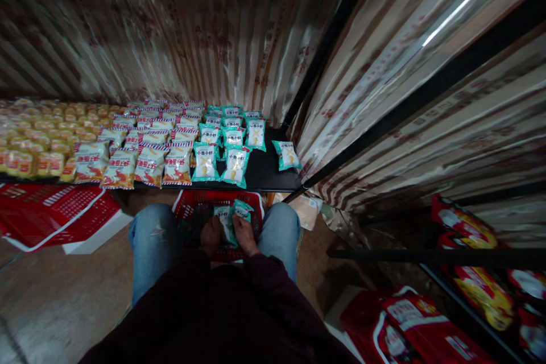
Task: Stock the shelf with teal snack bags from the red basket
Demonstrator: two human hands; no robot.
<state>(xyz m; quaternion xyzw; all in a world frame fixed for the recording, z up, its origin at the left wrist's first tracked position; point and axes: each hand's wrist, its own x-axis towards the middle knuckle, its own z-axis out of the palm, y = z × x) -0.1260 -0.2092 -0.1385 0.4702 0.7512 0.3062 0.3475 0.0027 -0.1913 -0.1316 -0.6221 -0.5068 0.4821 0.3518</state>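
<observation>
Between my knees, a red plastic basket [255,200] stands on the floor, and both my hands are over it. My left hand [210,235] is closed on a teal-and-white snack bag [222,216]. In my right hand [244,234] is a second teal snack bag [242,210], tilted and close beside the first. What lies deeper in the basket is dark and hard to make out. On the black shelf [267,173] ahead, matching teal bags [235,165] stand in rows, and one single teal bag [286,155] lies apart at the right end.
Orange-and-white snack bags [149,164] and yellow packs [25,164] fill the shelf leftward. Another red basket [51,213] is at the left. A black frame post [341,159] slants on the right, above a red bag [422,318]. Striped sheeting [239,28] hangs behind the shelf.
</observation>
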